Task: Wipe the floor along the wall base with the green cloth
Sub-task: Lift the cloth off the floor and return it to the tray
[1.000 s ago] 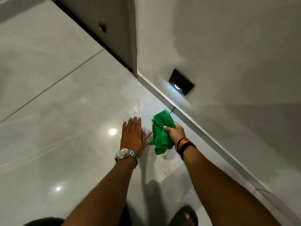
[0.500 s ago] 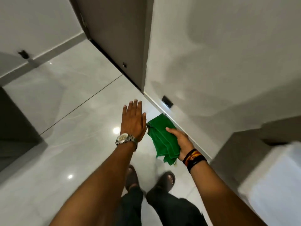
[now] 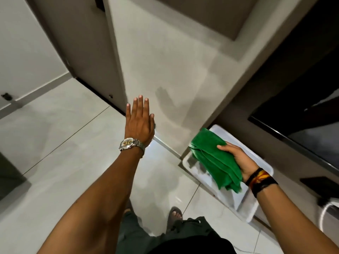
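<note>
Glossy tiled floor [image 3: 60,162]; right hand [image 3: 242,160] holds green cloth [image 3: 216,160].

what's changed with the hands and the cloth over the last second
The person has risen from a crouch by the wall base. The right hand lifted the green cloth off the floor; it now hangs over a white tray-like surface. The left hand came off the floor and now reaches toward the wall, fingers spread. Unchanged: the right hand's grip on the cloth, the left hand empty.

Left hand [image 3: 139,121] flat, right hand [image 3: 240,158] gripping.
</note>
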Motion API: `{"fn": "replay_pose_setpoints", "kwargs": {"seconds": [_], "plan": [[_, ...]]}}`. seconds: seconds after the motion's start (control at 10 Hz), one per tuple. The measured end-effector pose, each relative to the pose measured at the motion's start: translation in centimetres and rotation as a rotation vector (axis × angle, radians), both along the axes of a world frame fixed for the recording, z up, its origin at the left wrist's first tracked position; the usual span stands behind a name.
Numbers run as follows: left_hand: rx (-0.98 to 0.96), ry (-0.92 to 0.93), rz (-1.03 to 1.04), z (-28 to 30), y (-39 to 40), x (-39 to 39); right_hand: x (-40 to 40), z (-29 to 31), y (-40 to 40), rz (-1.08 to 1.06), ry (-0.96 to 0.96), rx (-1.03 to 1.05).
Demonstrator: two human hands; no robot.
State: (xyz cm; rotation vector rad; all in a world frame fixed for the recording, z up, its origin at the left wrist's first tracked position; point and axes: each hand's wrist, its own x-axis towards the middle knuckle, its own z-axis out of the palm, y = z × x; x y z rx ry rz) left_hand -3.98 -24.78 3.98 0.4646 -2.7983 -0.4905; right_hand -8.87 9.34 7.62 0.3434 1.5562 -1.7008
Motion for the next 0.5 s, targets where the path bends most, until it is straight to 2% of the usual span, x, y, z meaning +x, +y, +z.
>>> {"fn": "replay_pose_setpoints", "kwargs": {"seconds": [0.1,0.2,0.3,0.4,0.5], "plan": [[-0.027,0.001,-0.002,0.6,3.0,0.7,0.2,-0.7,5.5,0.027,-0.037,0.038],[-0.045,-0.007,0.01,1.1,5.0,1.3,0.2,-2.5,7.6,0.117,-0.038,0.137],[-0.123,-0.024,0.019,2.3,6.4,2.1,0.9,-4.2,8.1,0.27,0.147,0.322],[-0.195,-0.022,0.006,4.5,5.4,2.4,1.6,-4.8,8.4,0.353,0.488,0.612],[-0.226,0.036,0.074,8.5,3.6,1.9,3.7,-3.7,8.9,0.327,0.794,0.763]]}}
